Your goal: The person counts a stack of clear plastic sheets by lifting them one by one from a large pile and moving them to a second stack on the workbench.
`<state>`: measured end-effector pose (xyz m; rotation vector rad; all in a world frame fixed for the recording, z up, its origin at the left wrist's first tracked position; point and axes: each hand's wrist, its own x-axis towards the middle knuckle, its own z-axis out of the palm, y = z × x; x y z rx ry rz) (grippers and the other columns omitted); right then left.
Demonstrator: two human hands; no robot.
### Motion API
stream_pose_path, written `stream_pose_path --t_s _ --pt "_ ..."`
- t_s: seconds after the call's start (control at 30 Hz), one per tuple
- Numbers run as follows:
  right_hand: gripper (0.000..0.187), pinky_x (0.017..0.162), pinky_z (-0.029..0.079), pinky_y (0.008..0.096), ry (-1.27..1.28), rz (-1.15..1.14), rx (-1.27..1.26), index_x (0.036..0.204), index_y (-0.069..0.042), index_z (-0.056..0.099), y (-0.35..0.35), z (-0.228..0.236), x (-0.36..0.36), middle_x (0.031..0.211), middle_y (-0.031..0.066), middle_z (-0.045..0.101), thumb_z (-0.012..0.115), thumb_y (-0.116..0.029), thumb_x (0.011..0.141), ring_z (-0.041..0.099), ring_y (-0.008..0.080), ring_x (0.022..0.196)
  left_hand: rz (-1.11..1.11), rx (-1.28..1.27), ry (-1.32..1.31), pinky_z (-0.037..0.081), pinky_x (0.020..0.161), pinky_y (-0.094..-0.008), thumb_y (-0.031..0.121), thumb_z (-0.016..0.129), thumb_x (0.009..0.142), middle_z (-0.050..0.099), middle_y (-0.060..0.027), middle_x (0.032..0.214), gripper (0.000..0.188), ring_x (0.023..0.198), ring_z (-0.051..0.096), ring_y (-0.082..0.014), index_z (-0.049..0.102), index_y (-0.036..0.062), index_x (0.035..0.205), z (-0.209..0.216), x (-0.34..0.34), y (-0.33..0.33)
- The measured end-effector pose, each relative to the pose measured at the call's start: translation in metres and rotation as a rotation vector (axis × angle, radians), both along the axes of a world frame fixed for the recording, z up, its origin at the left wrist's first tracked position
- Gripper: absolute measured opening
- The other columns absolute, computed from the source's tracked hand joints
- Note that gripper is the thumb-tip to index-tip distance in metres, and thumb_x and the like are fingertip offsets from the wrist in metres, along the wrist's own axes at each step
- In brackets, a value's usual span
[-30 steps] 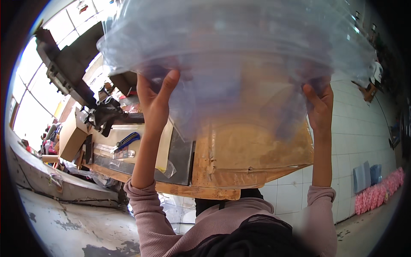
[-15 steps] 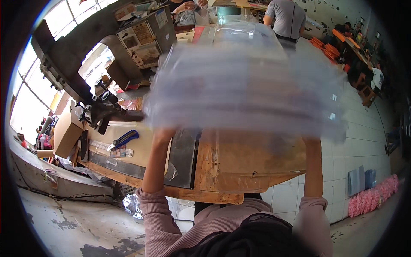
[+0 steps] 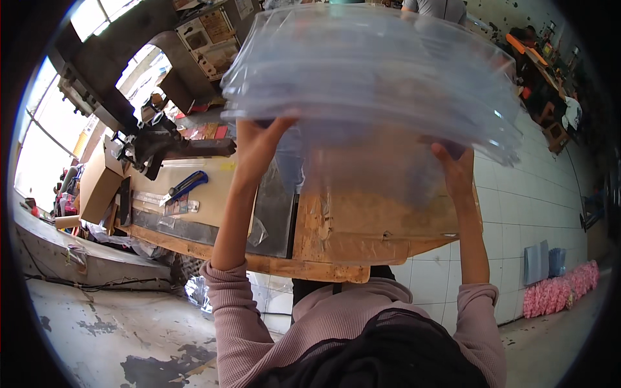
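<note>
A thick stack of clear plastic sheets (image 3: 375,77) hangs raised over the wooden table (image 3: 362,226), its lower part smeared by motion. My left hand (image 3: 257,143) grips the near edge at the left, with the thumb stretched along the underside and the fingers hidden behind the plastic. Towards the right end of that edge, my right hand (image 3: 455,165) is closed on the same stack, thumb showing below it. Some of the sheets droop between the two hands towards the tabletop.
Left on the table lie a blue utility knife (image 3: 184,187) and a clear ruler (image 3: 150,198). A dark metal machine arm (image 3: 194,147) juts in beyond them, near an open cardboard box (image 3: 102,184). On the right-hand floor are pink bundles (image 3: 561,289). Another person (image 3: 440,9) stands at the back.
Both hands and the stack have risen and moved farther away from me. The stack is less blurred and now covers more of the back of the room.
</note>
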<state>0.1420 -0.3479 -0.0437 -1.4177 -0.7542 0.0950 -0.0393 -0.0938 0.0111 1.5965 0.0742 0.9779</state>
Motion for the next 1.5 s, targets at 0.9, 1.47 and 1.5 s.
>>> stream_pose_path --t_s 0.9,1.47,1.5 --pt "0.047 0.072 0.046 0.0405 -0.631 0.367 -1.252 0.092 0.000 0.056 0.083 -0.001 0.015 0.081 0.0171 0.064 0.076 -0.026 0.058 0.060 0.0353 0.083 -0.705 0.527 0.833 0.050 0.080 -0.0361 0.022 0.062 0.082 0.062 -0.0149 0.106 0.040 0.089 0.063 -0.0314 0.054 0.0006 0.115 0.009 -0.103 -0.108" --pt "0.012 0.064 0.043 0.0274 -1.149 0.178 -0.667 0.080 -0.010 0.054 0.046 -0.035 -0.008 0.074 0.0026 0.059 0.061 -0.013 0.071 0.060 0.0170 0.069 0.099 1.313 0.189 0.032 0.067 -0.0285 0.025 0.070 0.068 0.057 0.0025 0.097 0.031 0.088 0.055 -0.0120 0.062 0.0206 0.097 -0.105 0.015 -0.007" --pt "0.011 0.065 0.043 0.0266 -1.199 0.131 -0.659 0.080 -0.009 0.054 0.045 -0.040 -0.010 0.075 0.0028 0.059 0.061 -0.013 0.072 0.060 0.0167 0.071 0.101 1.319 0.140 0.031 0.066 -0.0279 0.024 0.069 0.069 0.057 0.0047 0.095 0.026 0.088 0.055 -0.0108 0.062 0.0224 0.093 -0.108 0.013 -0.007"
